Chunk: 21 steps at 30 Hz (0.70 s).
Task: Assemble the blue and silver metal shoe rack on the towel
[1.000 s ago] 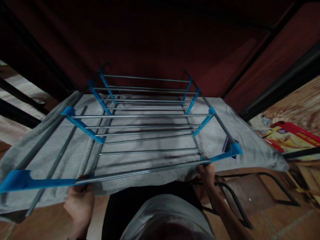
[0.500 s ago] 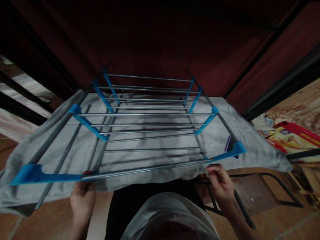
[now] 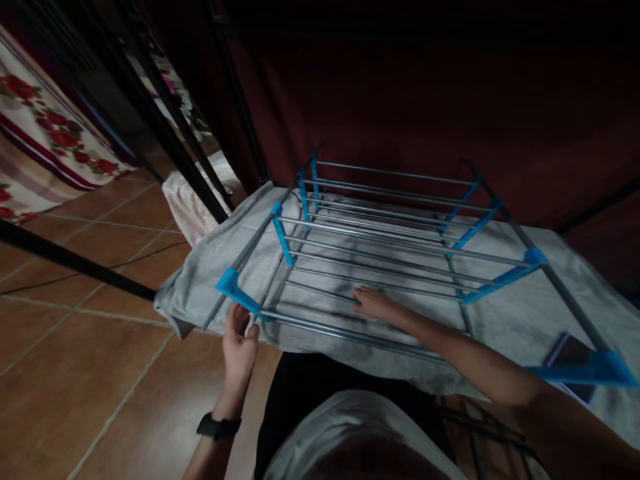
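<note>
A rack of grey metal rods (image 3: 345, 333) and blue plastic brackets (image 3: 237, 291) lies on a grey cloth. My left hand (image 3: 241, 347), a black band on its wrist, is at the front left corner. Its thumb and fingers are apart beside the bracket and a tube end; firm contact cannot be made out. Reaching over the front rod, my right hand (image 3: 375, 305) has its fingers closed around a low thin rod (image 3: 320, 291) inside the rack. The fingertips are partly hidden.
The grey cloth (image 3: 520, 313) covers the surface under the rack. A dark phone-like object (image 3: 570, 357) lies under the right front bracket. Black metal bars (image 3: 75, 257) stand at the left, above a tiled floor (image 3: 115, 360). A dark red panel (image 3: 400, 100) rises behind.
The view has turned left. My right hand has moved from the front right corner to a low rod inside the rack. My left hand stays near the front left corner, fingers now apart.
</note>
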Motion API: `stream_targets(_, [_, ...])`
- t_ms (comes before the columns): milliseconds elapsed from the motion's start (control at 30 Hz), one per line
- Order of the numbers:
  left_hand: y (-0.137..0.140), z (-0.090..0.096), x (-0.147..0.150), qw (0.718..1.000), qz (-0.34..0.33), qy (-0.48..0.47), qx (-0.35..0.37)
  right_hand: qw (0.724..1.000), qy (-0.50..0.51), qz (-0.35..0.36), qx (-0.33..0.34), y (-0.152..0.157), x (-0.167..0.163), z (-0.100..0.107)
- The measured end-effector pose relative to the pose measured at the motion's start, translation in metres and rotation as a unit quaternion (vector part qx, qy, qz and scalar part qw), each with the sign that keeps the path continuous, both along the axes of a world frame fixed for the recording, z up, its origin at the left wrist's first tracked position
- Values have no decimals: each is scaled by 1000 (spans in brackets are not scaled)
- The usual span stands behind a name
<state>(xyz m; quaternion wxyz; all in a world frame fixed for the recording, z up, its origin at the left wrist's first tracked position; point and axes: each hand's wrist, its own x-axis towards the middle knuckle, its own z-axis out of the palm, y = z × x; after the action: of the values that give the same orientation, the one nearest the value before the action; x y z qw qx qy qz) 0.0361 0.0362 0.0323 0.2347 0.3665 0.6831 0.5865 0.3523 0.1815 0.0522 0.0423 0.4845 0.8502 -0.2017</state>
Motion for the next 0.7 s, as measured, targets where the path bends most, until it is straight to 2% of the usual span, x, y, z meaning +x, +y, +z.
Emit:
stream_targets(167, [-2,18,2,1000,-12,1,20,1000,3,14,0,-4,-6,-17])
stream_targets(333, [4,21,9,999,-14,-15,41,998,47,41,7,2,2,-9])
stream_targets(467, [4,26,13,999,-12,-15,46,987,121,100,16,-3,6,12])
stream_targets(567, [4,35,14,999,-1,6,50,979,157,121,48,-12,5,35])
stream_targets(700, [4,52,15,996,13,17,83,982,111,107,112,-30,-2,71])
